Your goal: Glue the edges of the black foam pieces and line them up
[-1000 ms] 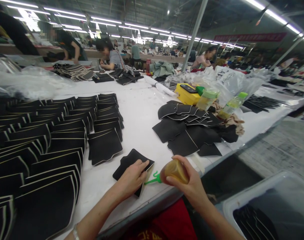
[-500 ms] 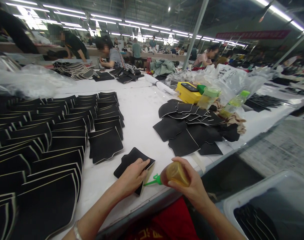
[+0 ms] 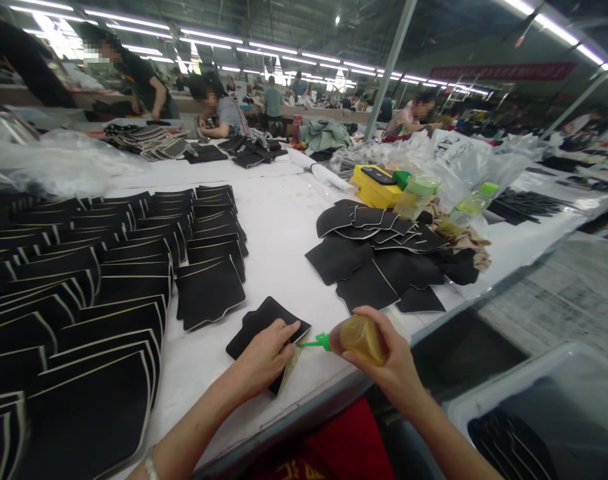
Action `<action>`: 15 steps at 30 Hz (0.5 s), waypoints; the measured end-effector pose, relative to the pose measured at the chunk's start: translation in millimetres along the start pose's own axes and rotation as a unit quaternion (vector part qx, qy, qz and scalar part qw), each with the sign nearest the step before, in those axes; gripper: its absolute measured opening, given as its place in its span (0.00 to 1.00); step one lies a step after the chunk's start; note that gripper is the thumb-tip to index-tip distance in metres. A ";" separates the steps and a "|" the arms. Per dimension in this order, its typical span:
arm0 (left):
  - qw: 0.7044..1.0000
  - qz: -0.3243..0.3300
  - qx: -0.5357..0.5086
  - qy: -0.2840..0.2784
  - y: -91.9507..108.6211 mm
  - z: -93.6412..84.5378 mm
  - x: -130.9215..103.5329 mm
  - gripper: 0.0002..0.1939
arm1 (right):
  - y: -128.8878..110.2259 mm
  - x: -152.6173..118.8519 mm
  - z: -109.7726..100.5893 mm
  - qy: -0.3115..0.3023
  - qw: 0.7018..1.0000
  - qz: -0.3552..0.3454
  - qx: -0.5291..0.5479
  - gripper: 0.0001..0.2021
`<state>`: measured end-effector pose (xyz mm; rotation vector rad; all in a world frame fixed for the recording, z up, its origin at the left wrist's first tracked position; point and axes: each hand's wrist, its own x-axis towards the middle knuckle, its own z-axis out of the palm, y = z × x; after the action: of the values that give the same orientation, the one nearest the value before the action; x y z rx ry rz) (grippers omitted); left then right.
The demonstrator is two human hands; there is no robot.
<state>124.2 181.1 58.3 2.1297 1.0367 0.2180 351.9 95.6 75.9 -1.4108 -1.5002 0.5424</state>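
A black leather-like piece (image 3: 265,323) with a pale cut edge lies on the white table near its front edge. My left hand (image 3: 267,357) presses on it with bent fingers, the index finger reaching toward its right corner. Along its right side a pale, glossy strip (image 3: 290,368) shows. My right hand (image 3: 389,353) is wrapped round a squeeze bottle (image 3: 360,339) of amber liquid, tipped on its side. The bottle's green nozzle (image 3: 317,341) points left, its tip at the upper end of the strip; whether it touches cannot be made out.
Rows of overlapping black pieces (image 3: 99,373) cover the table's left. A pile of black pieces (image 3: 369,280) lies right of centre, behind it a yellow box (image 3: 374,187), bottles (image 3: 477,200) and plastic bags (image 3: 449,157). A clear bin (image 3: 549,400) stands at lower right. Several people work farther back.
The bottle in my right hand has moved slightly up and right, its nozzle tip rising along the strip to near the corner. My left hand has stayed on the piece.
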 end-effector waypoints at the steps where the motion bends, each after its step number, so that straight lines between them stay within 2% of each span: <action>1: 1.000 0.000 0.001 0.001 0.3 0.0 0.3 0.23 | 0.4 1.4 -1.3 0.015 1.000 -0.005 -0.012 0.25; 3: 1.000 0.001 0.002 0.001 0.4 0.1 1.2 0.23 | -0.6 1.1 -1.9 0.026 0.999 -0.009 -0.024 0.25; 8: 1.000 -0.004 -0.004 -0.002 -0.2 0.9 2.8 0.24 | -4.5 -3.5 -0.7 -0.033 0.999 -0.006 0.002 0.25; 12: 1.000 0.000 -0.005 0.002 0.4 1.0 2.0 0.24 | -1.7 -1.1 -4.5 0.012 1.000 -0.008 -0.022 0.24; 15: 1.000 0.000 -0.009 0.002 0.4 0.9 1.5 0.24 | 0.4 -1.7 -6.2 -0.002 1.000 -0.019 -0.023 0.24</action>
<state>125.8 181.5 57.7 2.1149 1.0329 0.2297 357.2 92.4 77.7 -1.4152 -1.5481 0.4911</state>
